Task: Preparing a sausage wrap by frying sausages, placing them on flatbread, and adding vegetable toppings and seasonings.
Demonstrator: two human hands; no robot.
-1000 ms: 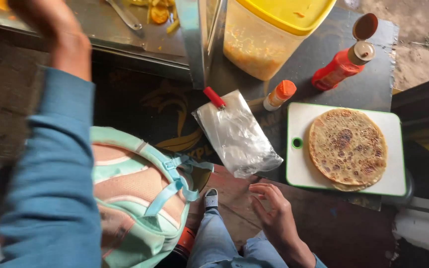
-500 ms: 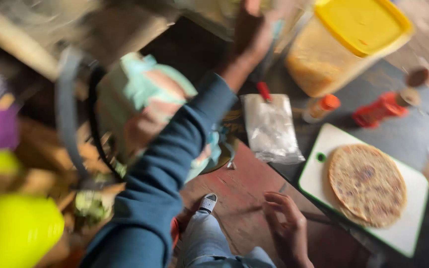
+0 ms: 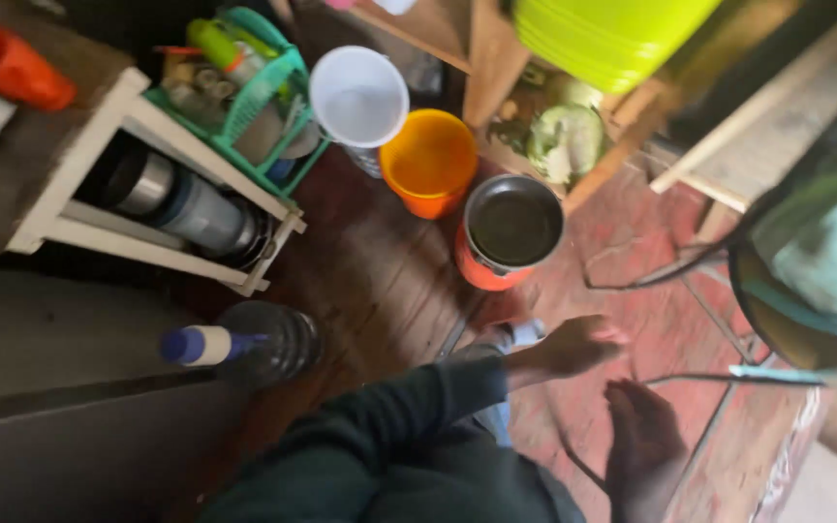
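The left hand (image 3: 583, 344), raised to the counter a moment ago, has dropped low and hangs half-curled around nothing just below the orange pot (image 3: 511, 232) with a dark inside. The right hand (image 3: 646, 441) is below it, blurred, fingers spread and empty. The flatbread's board has left view. An orange bucket (image 3: 430, 160) touches the pot's upper left, with a white bucket (image 3: 358, 97) beyond and a blue-capped bottle (image 3: 244, 344) well to the left.

I see an orange pot (image 3: 509, 232) with a dark, round metal lid, standing upright on the reddish floor, nearest my left hand. Just beside it stands an open, empty orange bucket (image 3: 429, 160), touching a white bucket (image 3: 358, 97) behind.
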